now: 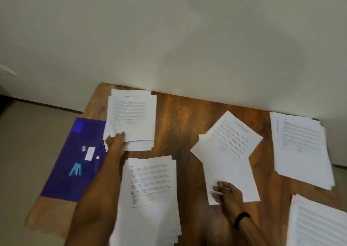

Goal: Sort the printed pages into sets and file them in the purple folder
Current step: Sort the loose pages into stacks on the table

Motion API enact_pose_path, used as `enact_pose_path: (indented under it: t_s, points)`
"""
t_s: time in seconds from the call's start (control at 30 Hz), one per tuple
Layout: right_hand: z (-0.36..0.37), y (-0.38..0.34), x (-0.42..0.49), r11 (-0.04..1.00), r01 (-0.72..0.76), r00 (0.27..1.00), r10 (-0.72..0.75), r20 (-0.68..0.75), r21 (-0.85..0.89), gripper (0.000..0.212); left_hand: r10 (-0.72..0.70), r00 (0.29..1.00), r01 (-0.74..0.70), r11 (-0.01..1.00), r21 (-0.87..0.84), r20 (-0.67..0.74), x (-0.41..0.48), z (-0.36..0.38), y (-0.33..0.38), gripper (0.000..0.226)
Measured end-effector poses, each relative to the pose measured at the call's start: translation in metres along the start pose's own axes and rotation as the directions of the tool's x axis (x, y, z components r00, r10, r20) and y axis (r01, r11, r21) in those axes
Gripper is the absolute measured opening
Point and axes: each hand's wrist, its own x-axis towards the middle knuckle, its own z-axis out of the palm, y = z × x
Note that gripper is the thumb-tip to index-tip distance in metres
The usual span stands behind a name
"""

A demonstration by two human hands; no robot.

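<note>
Several stacks of printed pages lie on the wooden table (187,118). My left hand (116,142) grips the near left corner of the far-left stack (133,118). My right hand (228,192) rests with fingers curled on the near edge of the loose middle stack (229,151), whose top pages are skewed. Another stack (150,189) lies near me between my arms. The purple folder (75,159) lies shut at the table's left edge, partly under the far-left stack.
A blue stapler (76,169) and a small white box (89,153) sit on the folder. Two more page stacks lie at the right (302,148) and near right (317,225). A pale wall backs the table; floor shows at left.
</note>
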Motion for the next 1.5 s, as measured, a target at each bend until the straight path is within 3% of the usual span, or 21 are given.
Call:
enact_pose_path:
  t_s: [0.1, 0.2, 0.3, 0.43, 0.53, 0.67, 0.73, 0.83, 1.0, 1.1, 1.17, 1.23, 1.27, 1.33, 1.4, 1.5]
  points:
    - [-0.001, -0.01, 0.006, 0.996, 0.063, 0.997, -0.065, -0.034, -0.056, 0.016, 0.015, 1.0, -0.015, 0.994, 0.106, -0.003, 0.041, -0.006, -0.022, 0.091]
    - [-0.002, -0.023, 0.023, 0.957, 0.147, 0.975, -0.184, -0.129, -0.251, 0.011, 0.055, 0.994, -0.039, 0.986, 0.163, -0.097, 0.085, 0.0, -0.054, 0.12]
    - [-0.003, -0.043, 0.04, 0.851, 0.148, 0.94, -0.28, -0.196, -0.504, 0.021, 0.128, 0.988, -0.1, 0.954, 0.282, -0.086, 0.01, 0.008, -0.028, 0.1]
    - [-0.006, -0.063, 0.062, 0.816, 0.104, 0.931, -0.281, -0.233, -0.569, 0.031, 0.164, 0.981, -0.107, 0.906, 0.409, -0.106, 0.021, 0.014, -0.023, 0.082]
    - [-0.018, -0.073, 0.084, 0.782, 0.139, 0.92, -0.33, -0.214, -0.608, 0.04, 0.075, 0.99, -0.01, 0.888, 0.461, -0.123, 0.033, 0.004, -0.017, 0.085]
    - [-0.055, -0.093, 0.123, 0.593, 0.248, 0.885, -0.46, -0.07, -0.766, 0.08, 0.1, 0.983, 0.01, 0.803, 0.596, -0.152, 0.029, 0.001, -0.028, 0.098]
    - [-0.07, -0.099, 0.147, 0.636, 0.247, 0.902, -0.427, -0.067, -0.731, 0.103, 0.195, 0.972, -0.085, 0.812, 0.577, -0.13, -0.008, 0.008, -0.035, 0.094]
    - [-0.084, -0.111, 0.176, 0.665, 0.153, 0.924, -0.358, -0.132, -0.731, 0.127, 0.24, 0.968, -0.23, 0.733, 0.64, 0.072, -0.062, 0.019, -0.055, 0.075]
    - [-0.086, -0.126, 0.181, 0.607, 0.167, 0.91, -0.399, -0.116, -0.777, 0.111, 0.301, 0.909, -0.413, 0.736, 0.536, 0.287, -0.129, 0.058, -0.103, 0.029]
    - [-0.083, -0.123, 0.173, 0.457, 0.162, 0.893, -0.446, -0.068, -0.874, 0.077, 0.234, 0.891, -0.437, 0.673, 0.596, 0.389, -0.16, 0.088, -0.121, 0.028]
    - [-0.081, -0.123, 0.158, 0.438, 0.23, 0.868, -0.497, -0.021, -0.869, 0.055, 0.182, 0.871, -0.472, 0.569, 0.674, 0.457, -0.171, 0.105, -0.127, 0.036]
    - [-0.075, -0.12, 0.143, 0.537, 0.317, 0.838, -0.544, -0.034, -0.782, 0.044, 0.175, 0.814, -0.558, 0.503, 0.66, 0.554, -0.184, 0.122, -0.129, 0.04]
    - [-0.073, -0.118, 0.135, 0.646, 0.365, 0.833, -0.548, -0.076, -0.67, 0.046, 0.179, 0.789, -0.584, 0.515, 0.628, 0.587, -0.189, 0.129, -0.128, 0.037]
    - [-0.07, -0.116, 0.121, 0.747, 0.406, 0.788, -0.578, -0.213, -0.526, 0.055, 0.16, 0.769, -0.572, 0.606, 0.553, 0.619, -0.2, 0.143, -0.125, 0.035]
    - [-0.071, -0.115, 0.106, 0.789, 0.471, 0.803, -0.569, -0.18, -0.395, 0.054, 0.139, 0.769, -0.55, 0.643, 0.533, 0.624, -0.208, 0.151, -0.12, 0.05]
    - [-0.082, -0.114, 0.086, 0.783, 0.541, 0.822, -0.57, -0.005, -0.307, 0.038, 0.134, 0.73, -0.592, 0.615, 0.521, 0.67, -0.223, 0.155, -0.109, 0.073]
